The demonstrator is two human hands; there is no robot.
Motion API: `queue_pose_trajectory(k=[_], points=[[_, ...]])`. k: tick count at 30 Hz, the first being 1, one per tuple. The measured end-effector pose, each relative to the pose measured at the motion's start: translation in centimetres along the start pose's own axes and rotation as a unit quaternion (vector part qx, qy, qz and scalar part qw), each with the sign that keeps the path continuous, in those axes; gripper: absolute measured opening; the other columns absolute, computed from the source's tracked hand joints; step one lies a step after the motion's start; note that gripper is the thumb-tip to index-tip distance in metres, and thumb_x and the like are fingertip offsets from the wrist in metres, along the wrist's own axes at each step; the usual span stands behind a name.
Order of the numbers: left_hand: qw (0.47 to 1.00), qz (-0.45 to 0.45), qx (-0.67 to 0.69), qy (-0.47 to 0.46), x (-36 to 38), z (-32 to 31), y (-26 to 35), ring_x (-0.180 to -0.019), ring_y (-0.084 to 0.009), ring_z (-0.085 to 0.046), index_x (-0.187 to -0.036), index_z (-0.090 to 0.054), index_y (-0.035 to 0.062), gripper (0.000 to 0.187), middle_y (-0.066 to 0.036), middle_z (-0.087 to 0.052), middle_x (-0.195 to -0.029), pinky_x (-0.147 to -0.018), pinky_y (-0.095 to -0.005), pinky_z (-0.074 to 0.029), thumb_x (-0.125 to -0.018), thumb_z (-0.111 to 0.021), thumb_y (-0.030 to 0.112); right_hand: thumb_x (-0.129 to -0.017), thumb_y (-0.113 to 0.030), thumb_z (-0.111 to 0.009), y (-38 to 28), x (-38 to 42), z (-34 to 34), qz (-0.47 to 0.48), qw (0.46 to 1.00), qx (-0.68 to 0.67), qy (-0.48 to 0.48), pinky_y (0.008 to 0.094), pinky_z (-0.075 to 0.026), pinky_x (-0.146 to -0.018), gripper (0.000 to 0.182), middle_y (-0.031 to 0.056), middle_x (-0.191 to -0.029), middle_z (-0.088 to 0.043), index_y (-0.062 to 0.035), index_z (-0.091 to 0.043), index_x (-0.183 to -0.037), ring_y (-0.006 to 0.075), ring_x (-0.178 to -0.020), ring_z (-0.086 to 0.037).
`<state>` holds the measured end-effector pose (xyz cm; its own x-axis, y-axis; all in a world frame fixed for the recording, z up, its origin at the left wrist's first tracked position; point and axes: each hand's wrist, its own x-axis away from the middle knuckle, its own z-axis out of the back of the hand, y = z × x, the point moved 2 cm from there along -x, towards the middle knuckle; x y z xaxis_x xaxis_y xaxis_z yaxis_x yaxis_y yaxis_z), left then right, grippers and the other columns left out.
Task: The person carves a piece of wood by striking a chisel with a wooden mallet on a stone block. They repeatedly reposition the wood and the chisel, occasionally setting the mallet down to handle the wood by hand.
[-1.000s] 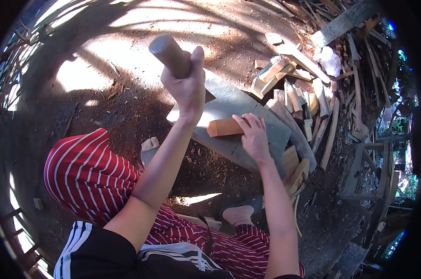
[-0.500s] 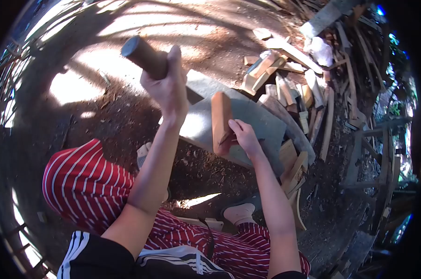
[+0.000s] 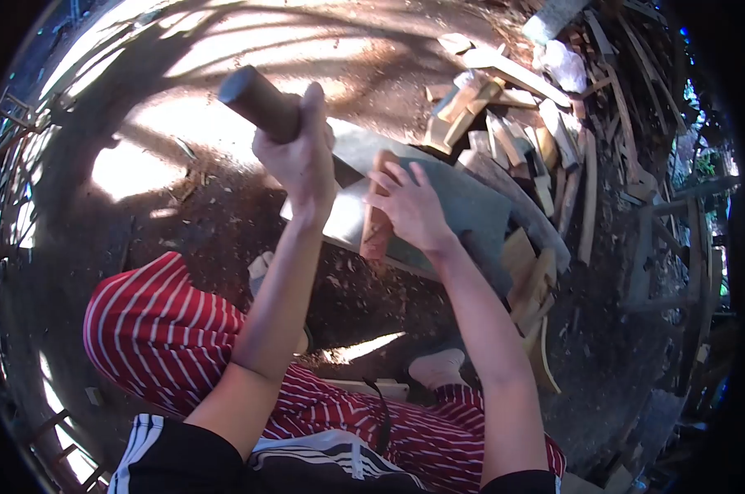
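My left hand (image 3: 300, 165) is wrapped round a dark cylindrical wooden handle (image 3: 261, 103), raised at the left of the work surface. A dark flat part, possibly a blade, shows behind that wrist. A reddish-brown wooden block (image 3: 376, 235) stands tilted on the grey flat surface (image 3: 471, 202). Over the block's upper right side lies my right hand (image 3: 409, 202), its fingers spread; whether they press on the wood cannot be told.
Cut wood pieces (image 3: 504, 140) are heaped beyond the grey surface at the upper right, near a white bundle (image 3: 563, 67). A wooden frame (image 3: 669, 255) stands at the right. My striped trouser legs (image 3: 167, 329) are below.
My right hand has moved up and left over the block, and its fingers have spread. The block has shifted slightly left. My left hand still holds the handle raised.
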<state>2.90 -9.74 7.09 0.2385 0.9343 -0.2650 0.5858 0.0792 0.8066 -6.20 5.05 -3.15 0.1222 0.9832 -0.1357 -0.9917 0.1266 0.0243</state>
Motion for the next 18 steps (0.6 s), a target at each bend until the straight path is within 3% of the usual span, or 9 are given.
queue_pose_trajectory(k=[1,7,8,11,13,14,16,17,18], points=[[1.0,-0.003,0.003,0.009,0.0,-0.1,0.0,-0.039,-0.0056,-0.039,-0.069,-0.049,0.0101,0.027,0.003,-0.043,-0.049,-0.037,-0.024,-0.028,-0.088,-0.068,0.01,-0.078,-0.011,-0.064,0.4,-0.2,0.1,-0.014,1.0,-0.008,0.021,0.0546,-0.022,-0.114,0.03,0.0007,-0.12,-0.056,-0.0258,-0.07,-0.104,0.0225,-0.126,-0.044],[0.999,0.013,-0.009,0.028,-0.1,0.5,-1.2,-0.038,-0.005,-0.037,-0.069,-0.051,0.0107,0.026,0.003,-0.043,-0.049,-0.038,-0.0229,-0.026,-0.089,-0.068,0.01,-0.081,-0.018,-0.06,2.9,1.1,1.7,-0.078,0.986,0.114,-0.097,0.0604,-0.017,-0.116,0.017,0.0007,-0.101,-0.06,-0.0239,-0.073,-0.092,0.0221,-0.115,-0.05],[0.999,0.028,-0.011,0.028,-0.1,0.6,-1.5,-0.038,-0.0048,-0.036,-0.069,-0.05,0.0108,0.027,0.003,-0.043,-0.049,-0.038,-0.0229,-0.025,-0.089,-0.068,0.01,-0.083,-0.02,-0.058,2.9,1.1,1.6,-0.092,0.984,0.103,-0.109,0.0613,-0.017,-0.115,0.019,0.0009,-0.107,-0.06,-0.0236,-0.073,-0.093,0.0228,-0.114,-0.051],[0.998,0.04,-0.041,0.022,0.5,-0.3,-1.8,-0.039,-0.0047,-0.037,-0.068,-0.05,0.011,0.028,0.003,-0.043,-0.049,-0.038,-0.0223,-0.026,-0.089,-0.067,0.01,-0.082,-0.022,-0.062,2.1,1.6,-0.2,-0.086,0.992,0.091,-0.017,0.0622,-0.018,-0.114,0.02,-0.0017,-0.109,-0.06,-0.0248,-0.073,-0.098,0.023,-0.119,-0.05],[0.998,0.043,-0.044,0.014,0.7,-0.3,-1.7,-0.039,-0.0051,-0.038,-0.069,-0.051,0.0104,0.026,0.003,-0.043,-0.049,-0.038,-0.0223,-0.027,-0.089,-0.068,0.01,-0.086,-0.023,-0.062,1.3,1.9,-1.3,-0.201,0.974,0.019,0.106,0.0587,-0.024,-0.11,0.037,0.0049,-0.122,-0.055,-0.0187,-0.06,-0.123,0.029,-0.123,-0.047],[0.998,0.042,-0.048,0.01,0.9,-0.4,-1.7,-0.039,-0.0053,-0.038,-0.069,-0.052,0.01,0.026,0.003,-0.043,-0.049,-0.038,-0.0224,-0.028,-0.089,-0.068,0.01,-0.086,-0.023,-0.062,0.1,2.0,-2.2,-0.197,0.975,0.009,0.106,0.0587,-0.024,-0.11,0.037,0.0049,-0.122,-0.055,-0.0187,-0.06,-0.123,0.029,-0.123,-0.047],[0.998,0.023,-0.051,-0.015,0.9,0.1,-2.4,-0.039,-0.0055,-0.038,-0.075,-0.054,0.0081,0.02,0.003,-0.043,-0.049,-0.038,-0.0223,-0.028,-0.088,-0.069,0.011,-0.089,-0.029,-0.062,-1.6,3.7,-3.2,-0.393,0.893,-0.126,0.18,0.0548,-0.029,-0.106,0.061,0.0177,-0.136,-0.047,-0.0055,-0.038,-0.14,0.0358,-0.127,-0.044],[0.996,0.011,-0.083,-0.01,0.8,0.3,-3.0,-0.039,-0.0054,-0.038,-0.075,-0.054,0.0081,0.02,0.003,-0.043,-0.049,-0.038,-0.0223,-0.028,-0.088,-0.069,0.01,-0.087,-0.029,-0.067,-2.8,3.9,-2.7,-0.403,0.896,-0.125,0.139,0.0508,-0.03,-0.11,0.076,0.0294,-0.143,-0.036,0.0062,-0.028,-0.142,0.0421,-0.133,-0.037],[0.994,0.0,-0.111,-0.01,0.9,0.3,-3.3,-0.039,-0.0053,-0.038,-0.076,-0.054,0.0081,0.019,0.003,-0.043,-0.049,-0.038,-0.0224,-0.028,-0.088,-0.069,0.01,-0.087,-0.029,-0.067,-3.6,3.9,-3.1,-0.411,0.893,-0.122,0.138,0.0508,-0.03,-0.11,0.076,0.0294,-0.143,-0.036,0.0062,-0.028,-0.142,0.0421,-0.133,-0.037]])
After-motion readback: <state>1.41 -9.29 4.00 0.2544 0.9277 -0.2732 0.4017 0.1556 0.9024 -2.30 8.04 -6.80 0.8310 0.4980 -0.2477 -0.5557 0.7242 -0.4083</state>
